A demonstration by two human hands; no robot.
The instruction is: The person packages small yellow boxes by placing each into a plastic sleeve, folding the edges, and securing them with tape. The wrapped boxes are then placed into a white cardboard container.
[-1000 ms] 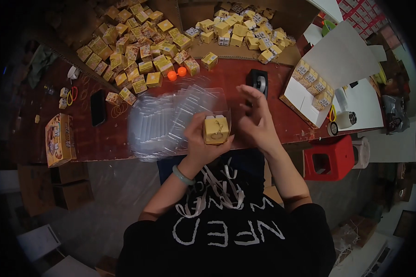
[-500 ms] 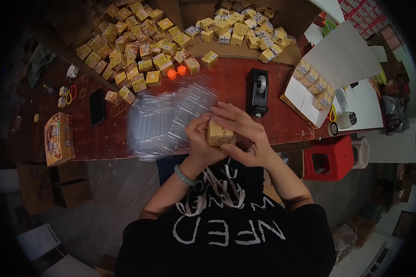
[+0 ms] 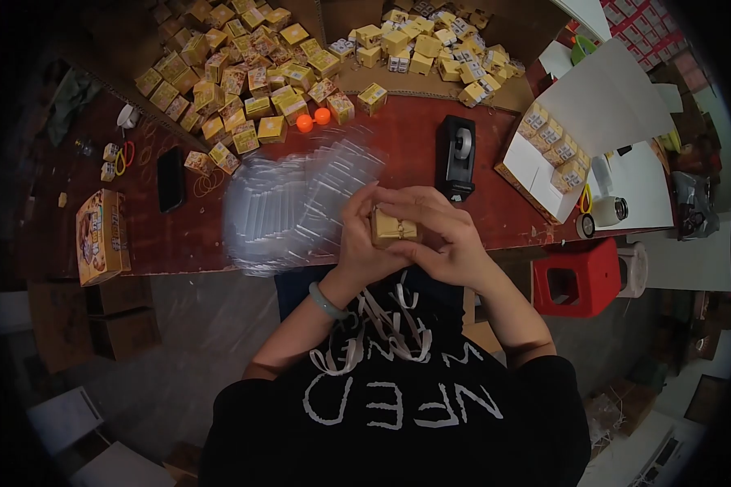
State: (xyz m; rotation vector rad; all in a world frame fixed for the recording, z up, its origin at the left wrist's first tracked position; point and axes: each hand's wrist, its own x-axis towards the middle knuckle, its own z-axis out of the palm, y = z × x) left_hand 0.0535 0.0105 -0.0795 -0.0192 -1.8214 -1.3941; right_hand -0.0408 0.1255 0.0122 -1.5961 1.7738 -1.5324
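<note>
A small yellow box (image 3: pixel 395 230) is held between both hands, close in front of my chest at the table's front edge. My left hand (image 3: pixel 362 243) closes round its left side. My right hand (image 3: pixel 448 238) grips it from the right, with the thumb on its near side and the fingers over its far edge. The face turned up to me has a line or seam across it; its underside is hidden. Just left of my hands lies a spread pile of clear plastic sleeves (image 3: pixel 276 207).
Heaps of small yellow boxes (image 3: pixel 244 81) fill cardboard cartons at the back. A black tape dispenser (image 3: pixel 457 158) stands right of centre, near an open display box (image 3: pixel 536 183) partly filled with small boxes. A phone (image 3: pixel 170 180) and an upright printed box (image 3: pixel 103 237) are left; a red stool (image 3: pixel 574 277) stands right.
The small box has turned in my hands, so a face with a line across it now shows. My right fingers have drawn in closer round it. The view has shifted slightly.
</note>
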